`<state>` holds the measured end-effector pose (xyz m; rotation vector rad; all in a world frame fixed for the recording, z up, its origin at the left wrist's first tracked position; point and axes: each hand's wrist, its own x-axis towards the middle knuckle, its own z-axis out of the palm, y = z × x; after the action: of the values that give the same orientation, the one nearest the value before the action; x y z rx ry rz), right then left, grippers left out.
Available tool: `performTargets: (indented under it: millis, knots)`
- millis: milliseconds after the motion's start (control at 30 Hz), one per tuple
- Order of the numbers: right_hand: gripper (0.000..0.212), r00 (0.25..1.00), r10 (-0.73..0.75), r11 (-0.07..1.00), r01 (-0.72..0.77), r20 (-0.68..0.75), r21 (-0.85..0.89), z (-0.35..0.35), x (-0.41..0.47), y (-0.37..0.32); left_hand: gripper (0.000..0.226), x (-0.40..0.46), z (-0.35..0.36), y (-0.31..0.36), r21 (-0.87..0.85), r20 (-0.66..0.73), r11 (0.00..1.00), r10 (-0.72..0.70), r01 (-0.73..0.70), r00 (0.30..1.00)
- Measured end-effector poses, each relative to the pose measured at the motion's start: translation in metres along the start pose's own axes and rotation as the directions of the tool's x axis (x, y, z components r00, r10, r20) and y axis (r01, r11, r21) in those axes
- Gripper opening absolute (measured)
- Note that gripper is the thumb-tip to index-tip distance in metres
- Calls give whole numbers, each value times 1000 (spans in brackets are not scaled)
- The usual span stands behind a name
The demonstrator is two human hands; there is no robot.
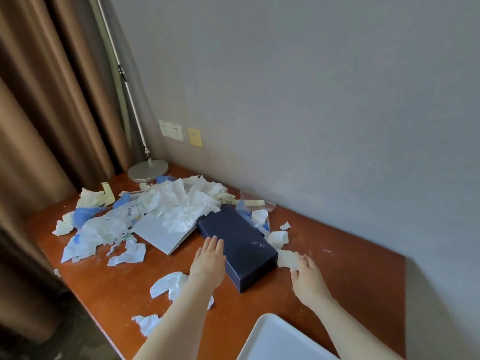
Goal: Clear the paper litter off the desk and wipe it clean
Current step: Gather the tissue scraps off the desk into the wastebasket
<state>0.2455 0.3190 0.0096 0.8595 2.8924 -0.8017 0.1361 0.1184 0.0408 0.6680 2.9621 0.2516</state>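
Left hand (207, 261) flat, fingers straight, against the box (237, 246) at centre; right hand (307, 278) loosely spread, fingertips touching a scrap (287, 258); litter (155, 206) upper left on the desk (350, 258).

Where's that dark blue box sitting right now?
In the head view the dark blue box lies mid-desk, between the left hand and right hand, its far end under the paper pile.
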Motion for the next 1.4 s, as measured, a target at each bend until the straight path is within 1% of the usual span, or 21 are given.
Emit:
performTargets:
  millis: [67,200,367,433,533,567,633,700,767,833,900,933,967,1033,1167,1200,1233,1300,1333,1367,1400]
  knots:
    - [54,1000,19,999,-20,5,33,1,15,4,54,15,3,7,24,43,999,32,-33,999]
    - [54,996,77,990,-81,42,112,11,37,0,52,44,4,14,14,105,998,62,-63,993]
    - [54,995,75,982,-84,59,171,23,71,-1,49,100,2,21,-27,118,997,82,-79,990]
    - [54,995,76,974,-87,58,210,28,83,-2,49,125,1,27,-45,91,993,114,-110,989]
    - [56,993,91,944,-108,70,311,36,101,-9,49,162,0,37,-140,-56,974,173,-180,983]
    - [56,992,98,931,-120,82,345,38,107,-11,49,174,2,38,-118,-61,972,195,-202,979]
    - [58,989,109,916,-138,96,378,39,118,-13,44,198,10,40,32,21,966,255,-256,967]
    - [61,988,116,924,-145,102,353,40,129,-13,43,220,17,43,115,129,954,262,-277,956]
    - [66,986,118,942,-148,115,302,40,136,-12,53,234,21,48,75,244,963,232,-257,942]
    - [72,984,114,954,-147,139,261,41,142,-10,63,242,29,52,43,377,959,243,-279,894]
    - [77,981,111,959,-148,161,240,43,146,-10,69,244,39,60,111,502,942,221,-316,836]
    - [79,979,109,960,-149,175,236,44,149,-11,69,242,44,65,161,552,917,222,-364,804]
    - [82,977,102,960,-146,189,239,45,151,-12,69,239,47,70,195,594,894,220,-404,774]
    - [81,972,75,965,-127,221,230,46,154,-18,67,233,54,79,225,636,878,196,-422,747]
    - [71,964,39,999,-44,263,13,44,162,-30,65,226,54,96,242,721,855,159,-460,674]
    - [68,963,29,1000,-31,267,1,43,163,-32,64,225,52,100,236,738,849,160,-474,655]
    - [65,962,13,998,-27,272,48,43,164,-32,60,223,51,103,226,752,837,176,-498,636]
    - [57,973,-40,965,-21,225,260,44,163,-34,50,220,49,109,211,776,816,195,-539,600]
    - [52,980,-41,905,-45,194,422,44,161,-36,46,217,48,110,207,785,812,196,-546,588]
    - [48,988,-24,844,-63,154,533,45,159,-36,43,215,46,112,197,793,801,208,-565,572]
    - [45,994,-13,802,-52,105,594,47,157,-34,42,212,44,113,183,799,794,223,-580,558]
